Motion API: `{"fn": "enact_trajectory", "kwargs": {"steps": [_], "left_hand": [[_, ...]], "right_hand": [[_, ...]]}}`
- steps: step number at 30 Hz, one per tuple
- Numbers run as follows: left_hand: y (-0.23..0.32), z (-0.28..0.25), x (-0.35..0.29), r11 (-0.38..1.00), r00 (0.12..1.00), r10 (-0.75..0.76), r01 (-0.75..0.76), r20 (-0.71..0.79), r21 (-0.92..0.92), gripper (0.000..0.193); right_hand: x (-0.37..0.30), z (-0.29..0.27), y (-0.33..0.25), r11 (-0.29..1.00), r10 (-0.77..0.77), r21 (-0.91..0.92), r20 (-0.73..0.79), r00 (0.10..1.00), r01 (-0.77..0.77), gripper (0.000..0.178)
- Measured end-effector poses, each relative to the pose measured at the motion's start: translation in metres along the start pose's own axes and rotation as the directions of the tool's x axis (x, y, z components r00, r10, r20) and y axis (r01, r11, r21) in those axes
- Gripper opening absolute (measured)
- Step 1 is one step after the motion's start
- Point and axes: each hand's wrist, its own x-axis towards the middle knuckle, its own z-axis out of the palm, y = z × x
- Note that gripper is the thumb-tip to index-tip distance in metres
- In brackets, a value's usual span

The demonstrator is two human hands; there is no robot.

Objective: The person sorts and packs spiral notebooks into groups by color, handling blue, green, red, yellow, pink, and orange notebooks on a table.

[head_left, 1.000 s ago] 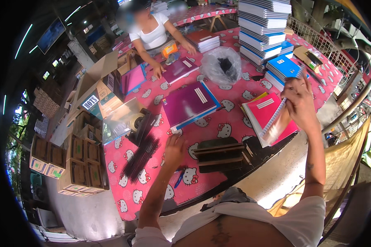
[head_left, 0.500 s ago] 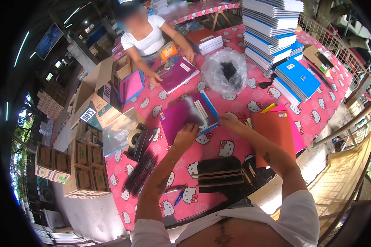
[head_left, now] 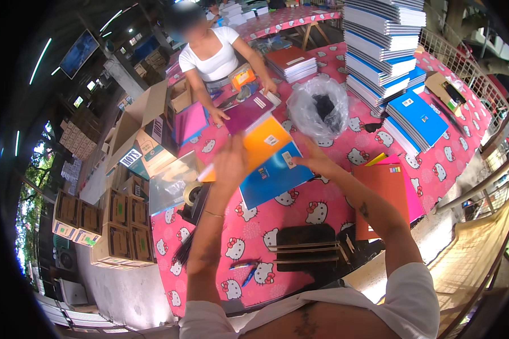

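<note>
My left hand [head_left: 232, 161], smeared by motion, grips the left part of an orange notebook [head_left: 270, 137], which is raised and tilted. Beneath it a blue notebook [head_left: 277, 181] shows its near half, the rest covered by the orange one. At the blue notebook's right edge my right hand [head_left: 310, 161] pinches the cover near a white label. Just beyond the orange notebook lies a purple notebook [head_left: 249, 112], with a co-worker's hands beside it across the table.
A clear plastic bag [head_left: 318, 107] stands beyond my right hand. To its right rise a tall notebook stack [head_left: 379, 56] and blue notebooks [head_left: 417, 121]. Orange and pink folders [head_left: 379, 192] lie at right. A tape dispenser [head_left: 193, 198], an open carton [head_left: 152, 141] and a black tray [head_left: 305, 237] surround me.
The purple notebook before me is out of sight; an orange one now shows in my left hand, over the blue one. My left hand has moved up and left. The view has shifted slightly.
</note>
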Motion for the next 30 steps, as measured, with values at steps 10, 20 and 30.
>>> {"fn": "enact_trajectory", "kwargs": {"steps": [10,20,30], "left_hand": [[-0.010,0.018,0.041,0.965,0.979,0.198,-0.202,0.042,0.168,0.035],[0.027,0.099,-0.126,0.951,0.918,0.190,-0.084,0.349,-0.298,0.042],[0.013,0.100,-0.096,0.905,0.853,0.031,0.198,0.521,-0.377,0.027]], "right_hand": [[-0.065,0.019,-0.001,0.744,0.406,0.412,0.346,0.846,-0.526,0.036],[-0.075,0.011,0.024,0.658,0.640,0.455,0.083,0.764,-0.600,0.040],[-0.098,0.001,0.066,0.788,0.596,0.224,-0.042,0.802,-0.574,0.042]]}}
